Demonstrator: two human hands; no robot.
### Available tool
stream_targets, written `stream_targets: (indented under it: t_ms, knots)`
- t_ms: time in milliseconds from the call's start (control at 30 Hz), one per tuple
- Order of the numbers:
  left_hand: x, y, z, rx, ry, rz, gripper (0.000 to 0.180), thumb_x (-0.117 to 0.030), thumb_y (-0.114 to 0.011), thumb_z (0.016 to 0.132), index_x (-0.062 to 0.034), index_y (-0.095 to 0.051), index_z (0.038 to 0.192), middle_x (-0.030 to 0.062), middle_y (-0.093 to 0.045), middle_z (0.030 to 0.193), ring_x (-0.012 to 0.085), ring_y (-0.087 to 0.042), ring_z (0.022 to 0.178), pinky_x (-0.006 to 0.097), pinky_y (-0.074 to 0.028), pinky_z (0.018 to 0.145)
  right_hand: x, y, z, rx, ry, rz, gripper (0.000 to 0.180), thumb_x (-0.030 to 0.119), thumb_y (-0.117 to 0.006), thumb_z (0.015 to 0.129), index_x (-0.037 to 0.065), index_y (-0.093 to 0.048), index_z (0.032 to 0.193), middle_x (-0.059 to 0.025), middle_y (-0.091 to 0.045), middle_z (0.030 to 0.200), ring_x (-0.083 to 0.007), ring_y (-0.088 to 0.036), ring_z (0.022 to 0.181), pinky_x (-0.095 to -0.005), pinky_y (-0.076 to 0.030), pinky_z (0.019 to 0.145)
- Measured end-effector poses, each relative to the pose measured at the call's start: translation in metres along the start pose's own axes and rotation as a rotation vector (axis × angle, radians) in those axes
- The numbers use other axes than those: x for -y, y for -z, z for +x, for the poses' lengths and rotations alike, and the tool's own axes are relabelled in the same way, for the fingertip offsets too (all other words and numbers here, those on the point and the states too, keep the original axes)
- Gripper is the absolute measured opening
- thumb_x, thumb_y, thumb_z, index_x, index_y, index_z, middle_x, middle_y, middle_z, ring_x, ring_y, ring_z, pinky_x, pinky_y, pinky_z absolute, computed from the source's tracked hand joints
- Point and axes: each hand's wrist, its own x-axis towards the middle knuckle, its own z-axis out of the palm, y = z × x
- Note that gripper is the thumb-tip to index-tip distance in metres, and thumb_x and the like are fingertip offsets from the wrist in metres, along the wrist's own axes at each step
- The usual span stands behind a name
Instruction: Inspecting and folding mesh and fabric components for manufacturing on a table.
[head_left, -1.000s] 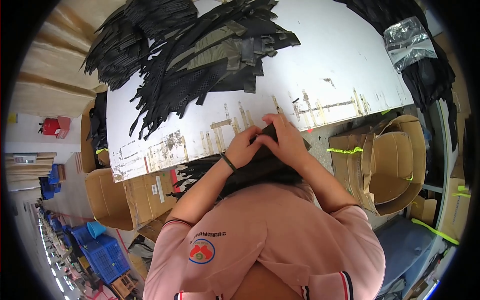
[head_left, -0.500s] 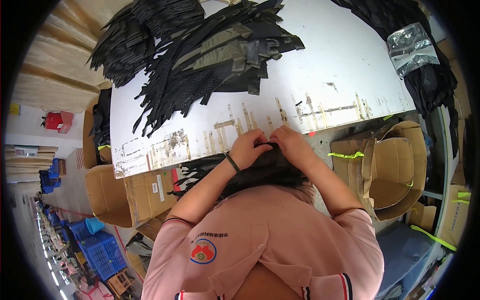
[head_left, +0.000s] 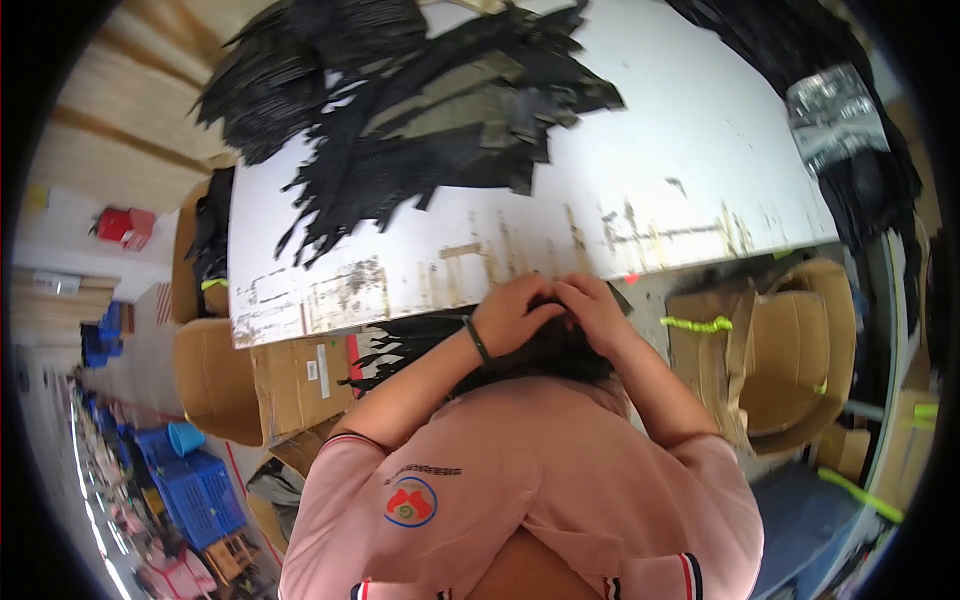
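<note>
At the table's front edge my left hand [head_left: 512,316], with a dark band on the wrist, has its fingers curled in and closed on black fabric [head_left: 545,350]. My right hand [head_left: 597,312] meets it fingertip to fingertip, closed on the same fabric. The fabric lies against my lap below both hands, its cut strips [head_left: 400,345] spreading out to the left under the table edge. Which part the fingertips pinch is partly hidden by the hands. Farther up the table lies a loose heap of black cut fabric pieces [head_left: 450,120], some with a mesh weave.
A white table [head_left: 690,150] with tape marks spans the front. Stacked black pieces [head_left: 265,100] sit at its far left; a clear plastic bag [head_left: 838,115] rests on dark fabric at right. Cardboard boxes stand left [head_left: 300,385] and right [head_left: 790,360]. Blue crates [head_left: 205,500] are on the floor.
The view has shifted slightly, moving the table and heap a little. Both hands sit slightly lower and closer to my body, still together on the black fabric.
</note>
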Motion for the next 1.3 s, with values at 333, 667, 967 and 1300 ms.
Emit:
stream_targets:
  t_ms: [333,667,967,1300]
  knots:
    - [0.021,-0.012,0.023,0.048,-0.093,-0.834,0.016,0.002,-0.057,0.08,-0.0013,-0.064,0.094,0.0023,-0.064,0.086,0.01,-0.059,0.084,0.025,-0.047,0.077,-0.013,0.003,-0.038,0.384,0.011,0.457,0.048,0.013,-0.068,0.08,0.002,-0.05,0.123,-0.0059,-0.062,0.105,-0.0179,-0.06,0.086,-0.0311,-0.049,0.072]
    - [0.007,-0.01,0.011,0.049,-0.158,-0.605,0.019,-0.006,-0.063,0.078,-0.0044,-0.063,0.097,0.005,-0.063,0.093,0.0157,-0.058,0.087,0.029,-0.047,0.079,-0.03,0.021,-0.028,0.07,0.161,0.059,0.004,0.006,-0.05,0.094,0.006,-0.046,0.095,-0.0002,-0.047,0.077,-0.0082,-0.049,0.066,-0.0226,-0.043,0.06]
    - [0.041,-0.006,0.017,-0.122,0.102,-0.283,0.05,-0.045,-0.068,0.077,0.0013,-0.069,0.093,0.0209,-0.068,0.087,0.028,-0.067,0.083,0.039,-0.051,0.076,0.02,-0.006,-0.021,-0.25,0.434,-0.163,0.01,0.008,-0.053,0.095,0.008,-0.051,0.104,0.0057,-0.046,0.075,-0.0016,-0.037,0.058,-0.0175,-0.029,0.049]
    - [0.016,-0.002,0.025,0.128,0.493,-0.396,0.05,-0.045,-0.065,0.084,0.0034,-0.067,0.097,0.007,-0.067,0.086,0.0135,-0.059,0.078,0.029,-0.047,0.072,0.014,0.054,-0.036,-0.168,0.33,-0.458,0.024,0.002,-0.065,0.085,0.006,-0.052,0.105,0.0055,-0.04,0.067,-0.0038,-0.037,0.06,-0.0207,-0.033,0.053]
